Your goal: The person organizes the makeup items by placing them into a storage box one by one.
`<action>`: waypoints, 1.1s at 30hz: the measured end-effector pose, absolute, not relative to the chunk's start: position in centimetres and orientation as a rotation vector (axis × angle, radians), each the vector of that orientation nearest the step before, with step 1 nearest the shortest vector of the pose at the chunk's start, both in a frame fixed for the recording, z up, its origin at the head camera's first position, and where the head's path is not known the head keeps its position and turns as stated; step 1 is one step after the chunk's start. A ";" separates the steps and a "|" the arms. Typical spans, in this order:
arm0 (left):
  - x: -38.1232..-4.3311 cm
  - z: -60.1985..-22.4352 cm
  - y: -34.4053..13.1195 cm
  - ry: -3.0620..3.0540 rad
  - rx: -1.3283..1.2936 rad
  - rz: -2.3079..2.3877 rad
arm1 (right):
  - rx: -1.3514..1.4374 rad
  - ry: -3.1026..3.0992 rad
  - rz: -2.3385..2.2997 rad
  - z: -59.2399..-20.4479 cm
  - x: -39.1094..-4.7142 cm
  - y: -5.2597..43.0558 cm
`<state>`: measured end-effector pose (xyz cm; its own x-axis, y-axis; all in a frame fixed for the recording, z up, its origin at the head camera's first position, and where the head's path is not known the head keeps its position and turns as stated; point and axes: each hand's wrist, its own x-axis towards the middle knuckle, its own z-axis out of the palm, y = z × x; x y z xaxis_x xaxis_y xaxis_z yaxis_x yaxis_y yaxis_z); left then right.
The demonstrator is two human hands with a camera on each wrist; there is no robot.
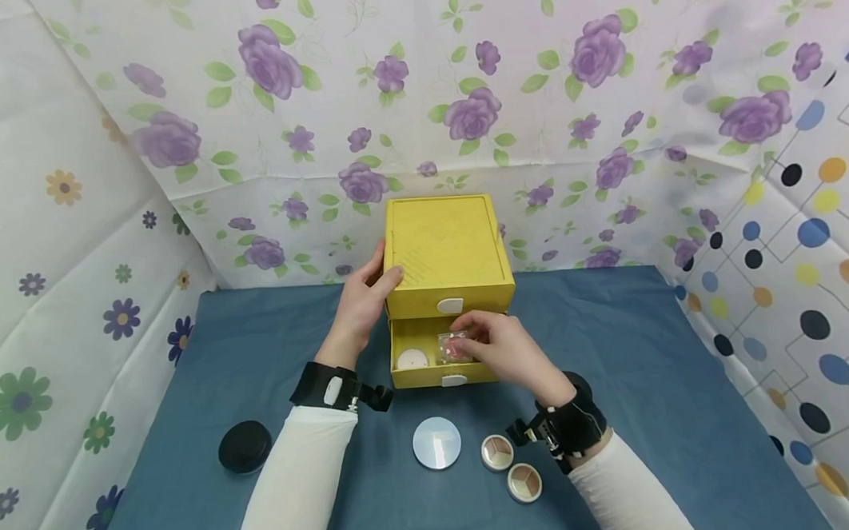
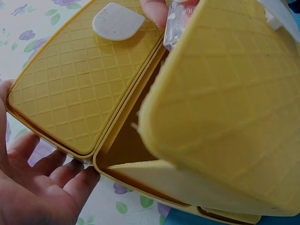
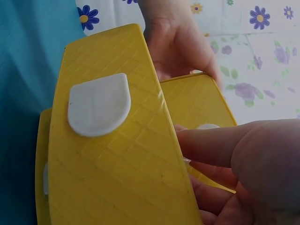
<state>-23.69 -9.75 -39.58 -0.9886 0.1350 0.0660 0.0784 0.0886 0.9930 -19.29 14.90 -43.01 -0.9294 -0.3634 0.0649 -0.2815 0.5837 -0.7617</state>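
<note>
A yellow drawer box (image 1: 445,240) stands at the back of the table, its lower drawer (image 1: 409,378) pulled out. My left hand (image 1: 360,304) rests on the box's left side, thumb over the top edge, fingers along the side panel. Over the drawer, my right hand (image 1: 501,345) pinches a small clear case (image 1: 452,348) with pink contents between thumb and fingers. The clear case (image 2: 174,23) also shows past the drawer front in the left wrist view. Beside it in the drawer lies a white round disc (image 1: 411,358). The drawer front (image 3: 112,164) hides the case in the right wrist view.
In front of the box lie a pale shiny disc (image 1: 437,443) and two round three-colour makeup palettes (image 1: 497,452), (image 1: 525,482). A black round case (image 1: 244,446) is left of the left forearm. A floral cloth (image 1: 296,144) hangs right behind the box.
</note>
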 end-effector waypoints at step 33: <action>-23.6 -40.0 -9.7 2.283 0.210 2.084 | -0.432 2.688 -0.968 -43.7 -20.8 12.8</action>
<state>-23.62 -9.72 -39.96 -0.9899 0.1293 0.0587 0.0703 0.0863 0.9938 -20.76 12.84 -43.73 -0.9245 -0.3571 -0.1334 -0.1901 0.7351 -0.6508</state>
